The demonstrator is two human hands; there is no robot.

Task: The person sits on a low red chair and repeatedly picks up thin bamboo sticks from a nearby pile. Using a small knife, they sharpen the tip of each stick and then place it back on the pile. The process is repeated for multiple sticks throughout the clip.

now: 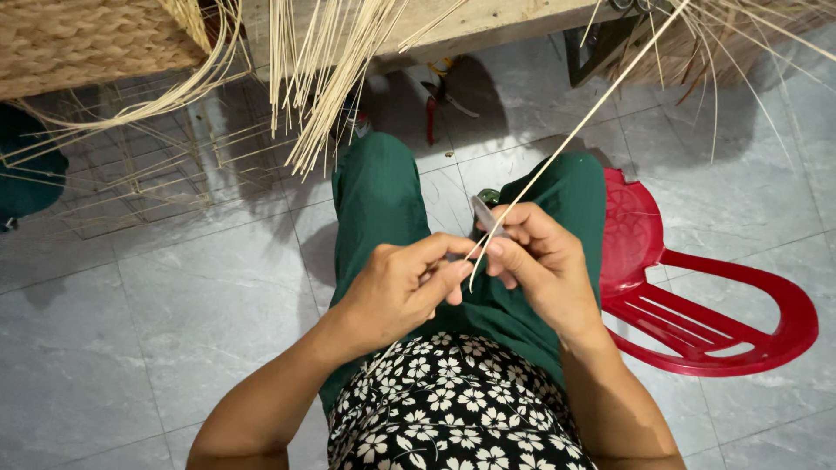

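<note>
Here, floor (174, 305): pale grey tiles with thin joints, shadows falling across them; it fills most of the view.
Counter (488, 22): a bare wooden edge runs along the top, with loose bundles of pale strips (318, 78) hanging down over it.
Woven piece (78, 39): a thick braided panel in straw colour at the upper left, long strands curling off its corner.
Chair (697, 305): red plastic, lying just beside the person's right leg, its curved back frame reaching to the right.
Legs (379, 200): in dark green trousers, stretched out over the tiles; a black top with white flowers shows at the bottom.
Cutters (435, 100): red-handled, lying on the floor under the counter edge, well apart from the hands.
Right hand (544, 261): fingers closed on the strip, pinching it near its lower end; a small grey blade-like piece (484, 213) sticks up beside the thumb, what it is I cannot tell.
Left hand (405, 287): fingers curled, thumb and forefinger tips closed on the strip's low end, touching the right hand's fingertips.
Strip (575, 126): one thin, flat, pale cane-like sliver, straight and stiff, smooth in colour.
Strip position: held above the lap, between both hands.
Strip axis: long line slants from the low end at the fingertips up and to the right, towards the counter's far corner, where it leaves the view.
</note>
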